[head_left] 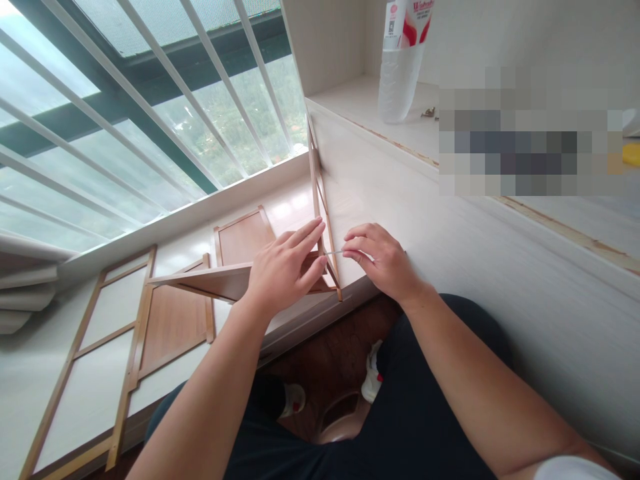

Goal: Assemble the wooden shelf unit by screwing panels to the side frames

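My left hand [286, 268] grips the end of a light-brown wooden board [213, 276], with its fingers stretched over the far side and its thumb on the near side. This board meets a narrow upright wooden frame [317, 180] that leans by the white side panel. Between finger and thumb, my right hand [376, 259] pinches a thin metal rod [335, 253], which looks like a hex key. The rod's tip reaches the joint beside my left thumb. My left palm hides part of the joint.
More wooden frame parts [135, 327] and a wooden panel [243, 239] lie on the white window ledge [103, 363]. A water bottle [401, 77] and small metal screws [429, 113] are on the white desk [350, 100] at the right. Window bars [150, 50] rise behind.
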Available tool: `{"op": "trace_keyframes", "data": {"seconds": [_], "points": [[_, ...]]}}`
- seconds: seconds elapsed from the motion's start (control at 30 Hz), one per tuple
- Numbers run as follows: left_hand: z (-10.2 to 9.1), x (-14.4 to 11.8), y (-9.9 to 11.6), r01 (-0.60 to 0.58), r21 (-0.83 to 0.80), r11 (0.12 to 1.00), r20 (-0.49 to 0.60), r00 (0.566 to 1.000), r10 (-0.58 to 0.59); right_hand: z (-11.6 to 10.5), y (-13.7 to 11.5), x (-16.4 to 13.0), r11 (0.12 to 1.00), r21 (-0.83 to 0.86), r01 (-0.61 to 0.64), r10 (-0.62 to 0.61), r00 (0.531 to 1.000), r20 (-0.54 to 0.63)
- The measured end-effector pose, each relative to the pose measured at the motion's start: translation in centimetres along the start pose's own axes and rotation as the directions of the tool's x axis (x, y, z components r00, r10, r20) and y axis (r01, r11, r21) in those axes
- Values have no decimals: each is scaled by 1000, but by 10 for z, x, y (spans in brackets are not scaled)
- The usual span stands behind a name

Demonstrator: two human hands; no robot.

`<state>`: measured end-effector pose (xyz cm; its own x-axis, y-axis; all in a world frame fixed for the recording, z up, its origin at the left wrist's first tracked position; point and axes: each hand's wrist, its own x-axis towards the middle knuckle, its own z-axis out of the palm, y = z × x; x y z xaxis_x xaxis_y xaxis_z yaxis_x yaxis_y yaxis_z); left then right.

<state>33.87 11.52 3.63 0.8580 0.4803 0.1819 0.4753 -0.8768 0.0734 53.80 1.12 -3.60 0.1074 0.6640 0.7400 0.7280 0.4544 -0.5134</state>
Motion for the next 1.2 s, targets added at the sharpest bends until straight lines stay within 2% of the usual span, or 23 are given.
{"op": "trace_keyframes", "data": {"seconds": [0.57, 1.2], "points": [[1, 0, 0, 0, -16, 1000, -9, 1000, 0, 2, 2, -1, 1000, 20, -21, 20, 999, 25], [1, -1, -1, -11, -10, 1000, -16, 1000, 11, 3, 2, 0, 999, 44, 10, -10, 1000, 8]]}}
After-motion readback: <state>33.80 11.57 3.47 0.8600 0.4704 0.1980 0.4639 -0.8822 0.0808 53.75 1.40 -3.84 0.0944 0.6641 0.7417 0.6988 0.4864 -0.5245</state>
